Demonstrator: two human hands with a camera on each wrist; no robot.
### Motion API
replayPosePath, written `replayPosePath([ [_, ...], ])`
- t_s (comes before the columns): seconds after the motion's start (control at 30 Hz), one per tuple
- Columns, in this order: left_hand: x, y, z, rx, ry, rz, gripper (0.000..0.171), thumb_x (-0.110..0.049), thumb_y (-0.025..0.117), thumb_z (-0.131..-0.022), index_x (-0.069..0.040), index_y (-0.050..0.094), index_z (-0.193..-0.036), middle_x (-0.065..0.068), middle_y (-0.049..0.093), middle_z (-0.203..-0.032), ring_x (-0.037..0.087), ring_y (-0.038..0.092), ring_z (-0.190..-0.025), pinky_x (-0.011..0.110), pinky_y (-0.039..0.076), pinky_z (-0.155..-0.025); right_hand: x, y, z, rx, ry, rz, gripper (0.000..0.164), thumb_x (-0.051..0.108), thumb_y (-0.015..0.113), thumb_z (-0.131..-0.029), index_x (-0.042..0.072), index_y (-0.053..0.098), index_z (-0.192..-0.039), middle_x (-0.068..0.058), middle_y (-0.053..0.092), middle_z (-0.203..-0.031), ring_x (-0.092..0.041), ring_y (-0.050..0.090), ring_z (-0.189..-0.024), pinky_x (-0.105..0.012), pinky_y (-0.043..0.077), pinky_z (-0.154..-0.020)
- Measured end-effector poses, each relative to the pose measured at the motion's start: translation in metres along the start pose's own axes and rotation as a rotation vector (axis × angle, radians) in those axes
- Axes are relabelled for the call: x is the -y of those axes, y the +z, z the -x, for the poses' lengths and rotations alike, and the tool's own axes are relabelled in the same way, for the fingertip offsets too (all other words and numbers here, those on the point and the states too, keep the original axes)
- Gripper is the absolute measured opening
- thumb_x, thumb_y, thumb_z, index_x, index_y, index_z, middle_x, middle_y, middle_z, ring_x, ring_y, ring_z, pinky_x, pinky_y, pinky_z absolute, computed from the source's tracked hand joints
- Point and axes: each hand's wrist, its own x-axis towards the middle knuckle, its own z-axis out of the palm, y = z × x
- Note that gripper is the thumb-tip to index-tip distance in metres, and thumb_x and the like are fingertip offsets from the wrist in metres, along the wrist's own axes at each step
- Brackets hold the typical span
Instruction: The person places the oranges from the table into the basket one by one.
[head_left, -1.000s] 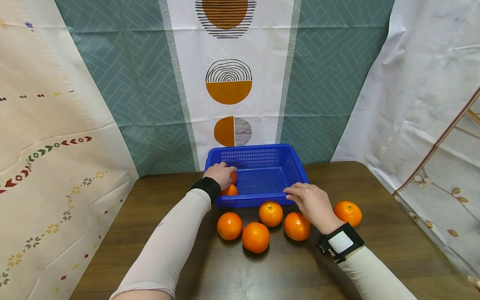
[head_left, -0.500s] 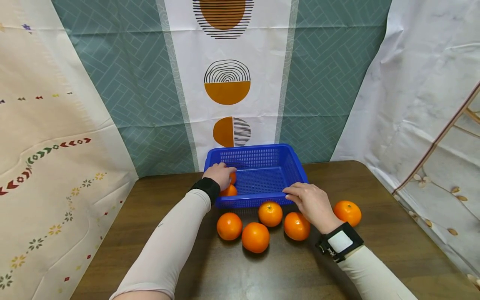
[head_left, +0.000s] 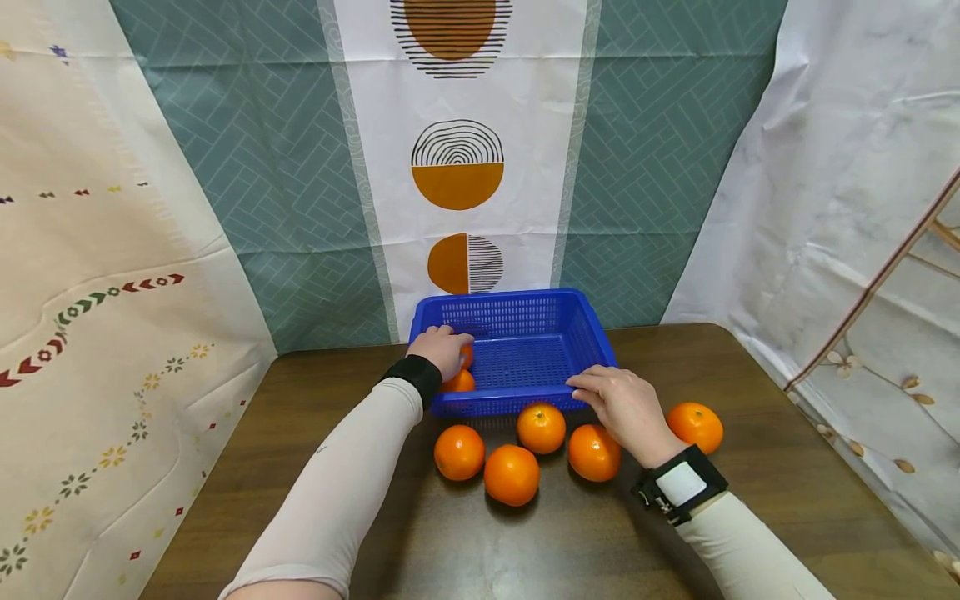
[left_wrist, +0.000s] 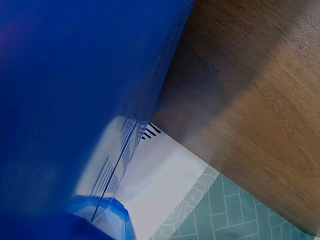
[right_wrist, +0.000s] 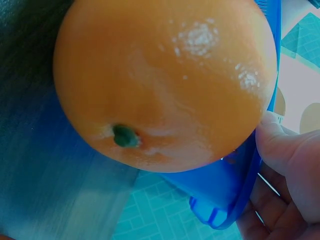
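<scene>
A blue plastic basket point(head_left: 517, 396) with slotted walls stands at the back of the table. My left hand point(head_left: 438, 350) reaches over its left side and grips an orange point(head_left: 467, 357) inside; most of that fruit is hidden under the fingers. A second orange point(head_left: 461, 382) lies in the basket just in front of it. In the left wrist view the basket wall point(left_wrist: 85, 75) fills the left side, and the hand is out of sight. My right hand point(head_left: 622, 408) pinches the basket's front rim near the right corner, thumb and fingers on opposite sides of the rim point(right_wrist: 250, 185).
On the wooden table point(head_left: 570, 542), several oranges lie before the basket, such as one in front point(head_left: 512, 475). Another orange point(head_left: 594, 452) sits beside my right hand and looms large in the right wrist view. One more orange point(head_left: 696, 427) is right of that wrist. Patterned cloth point(head_left: 300, 167) hangs behind.
</scene>
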Motion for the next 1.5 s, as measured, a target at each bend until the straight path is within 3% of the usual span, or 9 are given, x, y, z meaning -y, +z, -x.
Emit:
replayPosePath([
  [0.47, 0.008, 0.014, -0.017, -0.018, 0.026, -0.002, 0.049, -0.036, 0.067, -0.111, -0.019, 0.064, -0.157, 0.021, 0.06, -0.155, 0.044, 0.052, -0.145, 0.058, 0.037, -0.126, 0.001, -0.001, 0.0, -0.036, -0.025, 0.003, 0.018, 0.014, 0.084, -0.098, 0.012, 0.085, -0.116, -0.005, 0.081, -0.111, -0.033, 0.078, -0.102, -0.056, 0.064, -0.089],
  [0.67, 0.01, 0.013, -0.017, -0.059, 0.035, -0.016, 0.052, -0.039, 0.065, -0.112, -0.019, 0.061, -0.16, 0.021, 0.054, -0.162, 0.044, 0.043, -0.154, 0.059, 0.027, -0.131, 0.002, -0.001, -0.001, -0.034, -0.026, -0.002, 0.018, 0.014, 0.084, -0.098, 0.012, 0.085, -0.117, -0.005, 0.081, -0.111, -0.033, 0.078, -0.102, -0.056, 0.064, -0.089],
  [0.87, 0.01, 0.011, -0.016, -0.054, -0.009, -0.011, 0.058, -0.047, 0.06, -0.113, -0.024, 0.054, -0.165, 0.019, 0.041, -0.173, 0.045, 0.028, -0.163, 0.064, 0.017, -0.133, 0.002, -0.002, -0.001, -0.016, -0.019, 0.001, 0.019, 0.016, 0.084, -0.099, 0.012, 0.085, -0.118, -0.005, 0.081, -0.112, -0.033, 0.078, -0.103, -0.055, 0.064, -0.09],
  [1.07, 0.008, 0.007, -0.012, -0.077, -0.021, 0.0, 0.064, -0.053, 0.055, -0.114, -0.027, 0.044, -0.171, 0.018, 0.028, -0.179, 0.044, 0.017, -0.167, 0.065, 0.013, -0.133, 0.003, -0.001, 0.0, -0.026, -0.025, -0.004, 0.019, 0.014, 0.084, -0.099, 0.011, 0.085, -0.117, -0.005, 0.081, -0.111, -0.033, 0.078, -0.101, -0.055, 0.064, -0.089],
  [1.5, 0.009, -0.002, 0.006, -0.13, 0.004, 0.021, 0.068, -0.056, 0.051, -0.115, -0.025, 0.038, -0.174, 0.016, 0.024, -0.181, 0.043, 0.014, -0.168, 0.065, 0.008, -0.133, 0.004, -0.003, 0.001, -0.038, -0.031, -0.006, 0.018, 0.012, 0.085, -0.098, 0.011, 0.085, -0.116, -0.006, 0.081, -0.11, -0.034, 0.078, -0.101, -0.056, 0.064, -0.089],
])
